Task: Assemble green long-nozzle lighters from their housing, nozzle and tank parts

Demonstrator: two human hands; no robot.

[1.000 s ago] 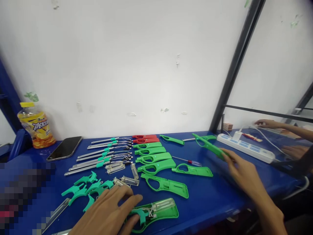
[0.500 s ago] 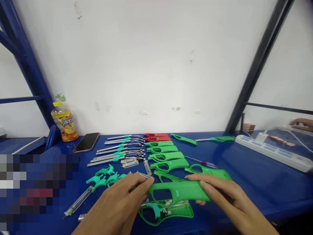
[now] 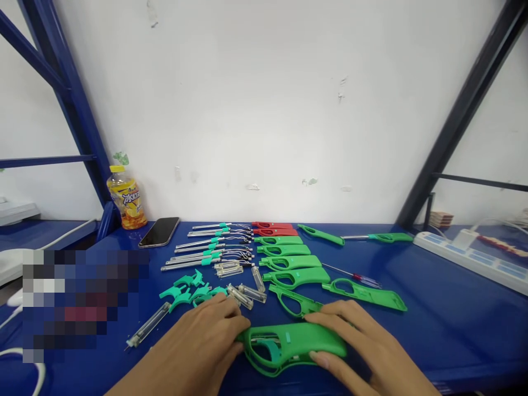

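While your left hand (image 3: 208,335) pinches the near green casing (image 3: 303,338), your half-curled right hand (image 3: 365,341) grips its right end

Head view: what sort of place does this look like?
Probably a small assembly workstation: green casings and wired metal rods lie in rows on a blue table, with a screwdriver beside the casings.

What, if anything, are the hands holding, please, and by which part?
A green casing: left hand at its narrow end, right hand at its wide end.
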